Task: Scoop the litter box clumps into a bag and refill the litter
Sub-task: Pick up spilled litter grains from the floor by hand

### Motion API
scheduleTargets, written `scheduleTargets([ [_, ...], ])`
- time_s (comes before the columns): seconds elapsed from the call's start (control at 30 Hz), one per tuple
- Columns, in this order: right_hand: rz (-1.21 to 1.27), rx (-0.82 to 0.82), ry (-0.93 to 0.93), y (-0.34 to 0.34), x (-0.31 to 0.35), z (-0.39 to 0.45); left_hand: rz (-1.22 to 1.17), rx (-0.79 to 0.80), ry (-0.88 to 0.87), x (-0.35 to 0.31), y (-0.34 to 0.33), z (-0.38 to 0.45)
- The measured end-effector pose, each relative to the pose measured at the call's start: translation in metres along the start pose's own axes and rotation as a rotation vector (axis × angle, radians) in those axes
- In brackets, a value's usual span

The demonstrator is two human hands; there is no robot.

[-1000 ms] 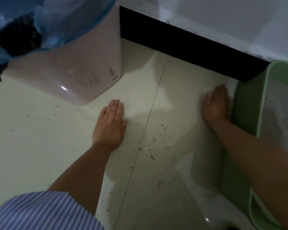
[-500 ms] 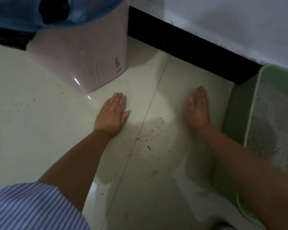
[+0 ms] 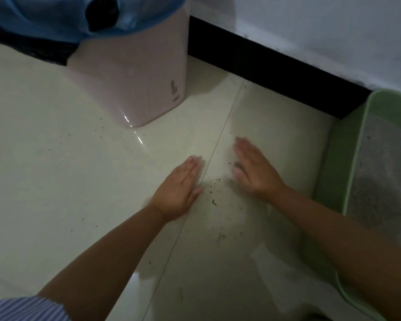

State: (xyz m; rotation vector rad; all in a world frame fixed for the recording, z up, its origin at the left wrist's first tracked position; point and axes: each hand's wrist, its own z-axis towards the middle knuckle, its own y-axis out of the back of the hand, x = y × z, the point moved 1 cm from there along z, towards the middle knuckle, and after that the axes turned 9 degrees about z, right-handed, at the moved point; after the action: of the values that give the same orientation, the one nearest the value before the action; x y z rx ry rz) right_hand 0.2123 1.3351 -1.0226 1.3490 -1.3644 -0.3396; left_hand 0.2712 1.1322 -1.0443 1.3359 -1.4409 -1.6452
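Note:
Both my hands lie flat on the pale tiled floor. My left hand point(image 3: 180, 189) has its fingers straight and together, beside a tile joint. My right hand point(image 3: 255, 171) is blurred, fingers straight, a short way to the right. Between them lies a patch of spilled dark litter grains point(image 3: 214, 185). The green litter box point(image 3: 333, 172) stands at the right edge, holding grey litter point(image 3: 384, 172) with a darker patch. A pink bin point(image 3: 134, 72) lined with a blue bag point(image 3: 56, 17) stands at the upper left.
A black skirting board point(image 3: 276, 68) runs along the white wall behind. More grains are scattered over the floor point(image 3: 56, 172) toward me. A striped sleeve point(image 3: 21, 309) shows at the bottom left.
My right hand has slid left across the floor, away from the litter box and toward my left hand. The grains lie closer together between the hands. The view has shifted slightly.

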Motion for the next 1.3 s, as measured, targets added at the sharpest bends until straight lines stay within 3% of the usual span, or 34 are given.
scheduleTargets([
  [0.07, 0.073, -0.125, -0.159, 0.013, -0.007, 0.017, -0.017, -0.040, 0.050, 0.006, 0.005, -0.005],
  [0.13, 0.124, -0.136, -0.241, 0.022, -0.011, 0.035, 0.002, -0.055, 0.108, 0.016, 0.008, -0.011],
  [0.3, 0.046, 0.057, -0.135, 0.007, 0.010, 0.061, 0.138, -0.109, 0.335, 0.050, 0.015, -0.031],
  [0.43, -0.012, 0.118, -0.016, -0.020, 0.034, 0.050, 0.072, -0.041, 0.508, 0.076, 0.023, -0.050],
  [0.63, -0.200, 0.251, 0.280, -0.034, 0.036, 0.001, 0.028, 0.023, 0.417, 0.076, 0.027, -0.040],
  [0.7, -0.200, 0.267, 0.274, -0.031, 0.029, -0.013, 0.028, 0.007, 0.346, 0.057, 0.020, -0.024],
  [0.77, -0.168, 0.242, 0.267, -0.024, 0.023, -0.022, 0.075, 0.091, 0.286, 0.037, 0.010, -0.014],
  [0.9, 0.052, -0.029, -0.072, -0.014, 0.013, -0.024, 0.179, 0.247, 0.201, 0.004, -0.010, -0.008],
  [1.0, 0.142, -0.044, -0.251, -0.028, 0.015, -0.027, 0.150, 0.259, 0.102, -0.017, -0.013, -0.014],
  [1.1, 0.104, 0.063, -0.136, -0.048, 0.028, -0.037, 0.000, 0.224, 0.070, -0.025, -0.008, -0.026],
  [1.17, 0.111, 0.149, -0.017, -0.057, 0.038, -0.048, 0.053, 0.127, 0.071, -0.020, -0.003, -0.034],
  [1.3, 0.137, 0.160, 0.093, -0.044, 0.054, -0.063, 0.187, 0.145, 0.154, 0.004, 0.001, -0.063],
])
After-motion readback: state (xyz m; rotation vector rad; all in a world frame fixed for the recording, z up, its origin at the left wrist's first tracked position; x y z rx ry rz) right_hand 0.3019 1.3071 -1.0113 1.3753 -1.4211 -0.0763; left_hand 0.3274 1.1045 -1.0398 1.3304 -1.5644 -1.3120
